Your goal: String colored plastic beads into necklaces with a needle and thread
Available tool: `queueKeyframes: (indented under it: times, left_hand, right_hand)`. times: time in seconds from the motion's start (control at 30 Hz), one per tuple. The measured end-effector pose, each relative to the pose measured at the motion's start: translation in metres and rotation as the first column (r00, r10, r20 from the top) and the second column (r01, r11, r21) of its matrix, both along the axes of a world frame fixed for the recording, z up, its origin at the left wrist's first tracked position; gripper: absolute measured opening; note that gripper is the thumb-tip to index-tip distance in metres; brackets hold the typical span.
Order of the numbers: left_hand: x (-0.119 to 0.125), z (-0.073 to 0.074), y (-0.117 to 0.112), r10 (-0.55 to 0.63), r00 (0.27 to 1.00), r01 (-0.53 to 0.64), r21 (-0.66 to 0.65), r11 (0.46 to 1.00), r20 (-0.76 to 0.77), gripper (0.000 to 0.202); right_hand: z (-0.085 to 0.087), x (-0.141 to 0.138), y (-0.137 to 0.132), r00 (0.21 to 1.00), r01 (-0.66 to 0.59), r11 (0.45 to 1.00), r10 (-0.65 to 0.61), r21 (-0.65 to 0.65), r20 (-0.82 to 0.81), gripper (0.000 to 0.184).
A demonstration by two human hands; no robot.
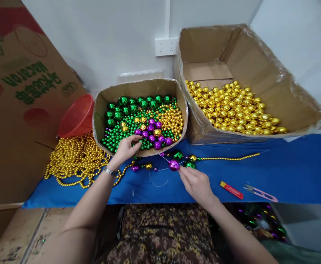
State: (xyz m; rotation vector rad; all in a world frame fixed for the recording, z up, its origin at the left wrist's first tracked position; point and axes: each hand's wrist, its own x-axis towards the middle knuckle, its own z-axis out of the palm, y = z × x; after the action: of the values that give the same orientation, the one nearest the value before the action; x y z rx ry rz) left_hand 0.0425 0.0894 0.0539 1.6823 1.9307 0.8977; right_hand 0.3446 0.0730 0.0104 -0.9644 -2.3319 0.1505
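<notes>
My left hand [126, 147] reaches into a small cardboard box [100, 106] of green, gold and purple beads, its fingers curled over the beads at the front edge; what they hold is hidden. My right hand [196, 183] pinches a thin thread just behind a large purple bead [173, 165] on the blue cloth [287, 172]. Green beads [189, 164], a gold bead and a thin gold bead strand [229, 158] lie strung along the cloth beside it. A wristwatch [110, 171] is on my left wrist.
A large cardboard box [259, 58] of gold balls stands at the back right. A heap of gold bead strands [75, 159] and a red bowl [76, 115] lie left. A red lighter [231, 190] and pink snips [260, 192] lie right. A printed carton [20, 91] leans at left.
</notes>
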Motion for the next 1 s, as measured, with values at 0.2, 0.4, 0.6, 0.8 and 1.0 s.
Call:
queueKeyframes:
  times: [0.2, 0.4, 0.6, 0.8, 1.0]
  left_hand:
    - [0.032, 0.008, -0.020, 0.044, 0.536, 0.042, -0.078, 0.996, 0.843, 0.033]
    - [0.044, 0.010, -0.024, 0.015, 0.538, 0.047, -0.048, 0.998, 0.842, 0.032]
    - [0.045, 0.009, -0.025, -0.029, 0.632, 0.033, 0.011, 0.999, 0.775, 0.027]
    - [0.048, 0.016, -0.025, -0.115, 0.771, 0.106, 0.052, 0.993, 0.626, 0.028]
    - [0.048, 0.017, 0.016, -0.147, 0.980, 0.116, 0.210, 0.971, 0.133, 0.038]
  right_hand:
    - [0.006, -0.005, -0.001, 1.000, 0.004, 1.000, -0.004, 0.012, -0.009, 0.030]
    - [0.009, -0.006, -0.001, 1.000, 0.011, 1.000, -0.011, -0.003, 0.010, 0.030]
    - [0.010, -0.004, -0.001, 0.998, 0.032, 0.998, -0.035, 0.061, 0.056, 0.028]
    - [0.008, -0.007, -0.001, 0.997, 0.042, 0.996, -0.047, 0.085, 0.059, 0.026]
    - [0.005, -0.002, 0.004, 0.997, 0.076, 0.997, -0.076, 0.019, -0.007, 0.028]
